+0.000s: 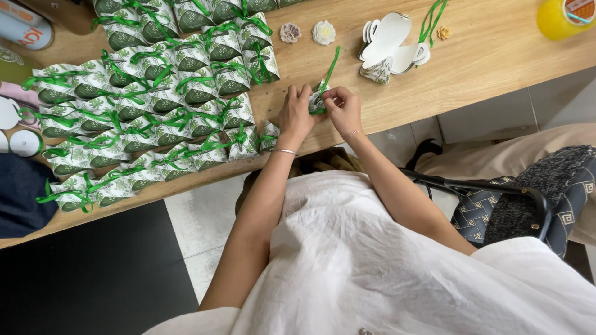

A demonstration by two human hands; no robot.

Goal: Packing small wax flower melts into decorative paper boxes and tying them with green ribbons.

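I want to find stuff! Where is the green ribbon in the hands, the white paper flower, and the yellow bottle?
green ribbon [330, 69], head view, on the strip rising from the hands.
white paper flower [323, 32], head view, on its middle petals.
yellow bottle [554, 18], head view, on its yellow body.

Two hands are showing: left hand [295, 118] and right hand [343, 110], both pinching one small leaf-print favor box [318, 103] with one green ribbon [329, 73] trailing off it. Finished leaf-print boxes with green bows [155, 105] are lying in rows on the desk [484, 56], several dozen, too overlapped to count exactly. One stack of flat white box blanks [388, 37] is sitting beside one folded leaf-print piece [376, 71]. One loose bunch of green ribbons [431, 18]. Three small flower decorations: one mauve [290, 32], one white [323, 32], one tan [443, 32]. One yellow bottle [562, 15]. Two bracelets are showing, one per wrist.
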